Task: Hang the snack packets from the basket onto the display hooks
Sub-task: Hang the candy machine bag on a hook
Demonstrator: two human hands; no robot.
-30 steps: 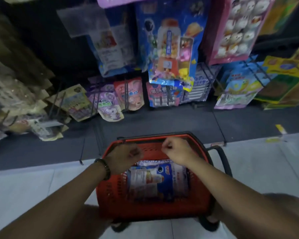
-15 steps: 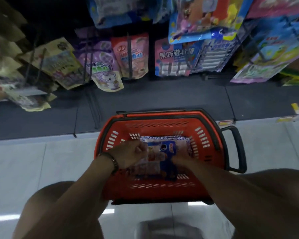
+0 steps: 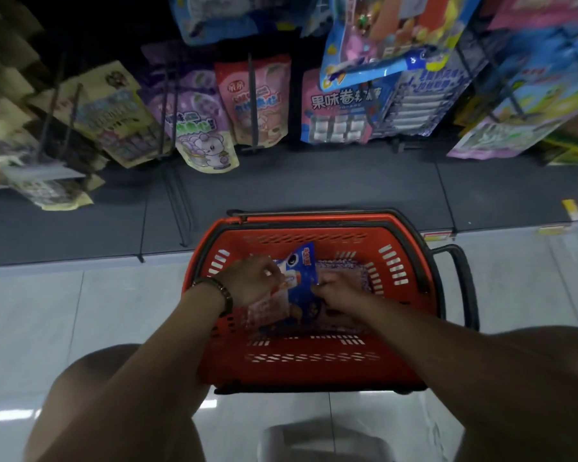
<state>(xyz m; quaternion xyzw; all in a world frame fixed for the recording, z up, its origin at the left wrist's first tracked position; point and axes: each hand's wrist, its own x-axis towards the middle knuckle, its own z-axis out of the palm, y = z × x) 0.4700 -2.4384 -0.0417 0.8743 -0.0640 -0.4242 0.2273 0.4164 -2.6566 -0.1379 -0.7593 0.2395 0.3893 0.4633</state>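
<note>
A red plastic basket (image 3: 397, 235) stands on the pale floor below me. Inside lies a stack of snack packets; the top blue snack packet (image 3: 302, 271) is tilted up at its far edge. My left hand (image 3: 252, 280) pinches its left side. My right hand (image 3: 336, 290) grips its right side, fingers curled on the packet. Another packet (image 3: 342, 266) lies flat beneath, partly hidden by my hands. Display hooks (image 3: 252, 95) with hanging packets stick out from the rack above the basket.
The rack carries purple (image 3: 197, 125), pink (image 3: 261, 98) and blue (image 3: 341, 108) packets on rods. A dark base shelf (image 3: 314, 185) runs between rack and floor. The basket's black handle (image 3: 461, 285) juts out to the right. My knees flank the basket's near side.
My view dropped from the rack toward the basket. Both hands went from the basket's rim down onto the top blue packet, and its far edge has lifted.
</note>
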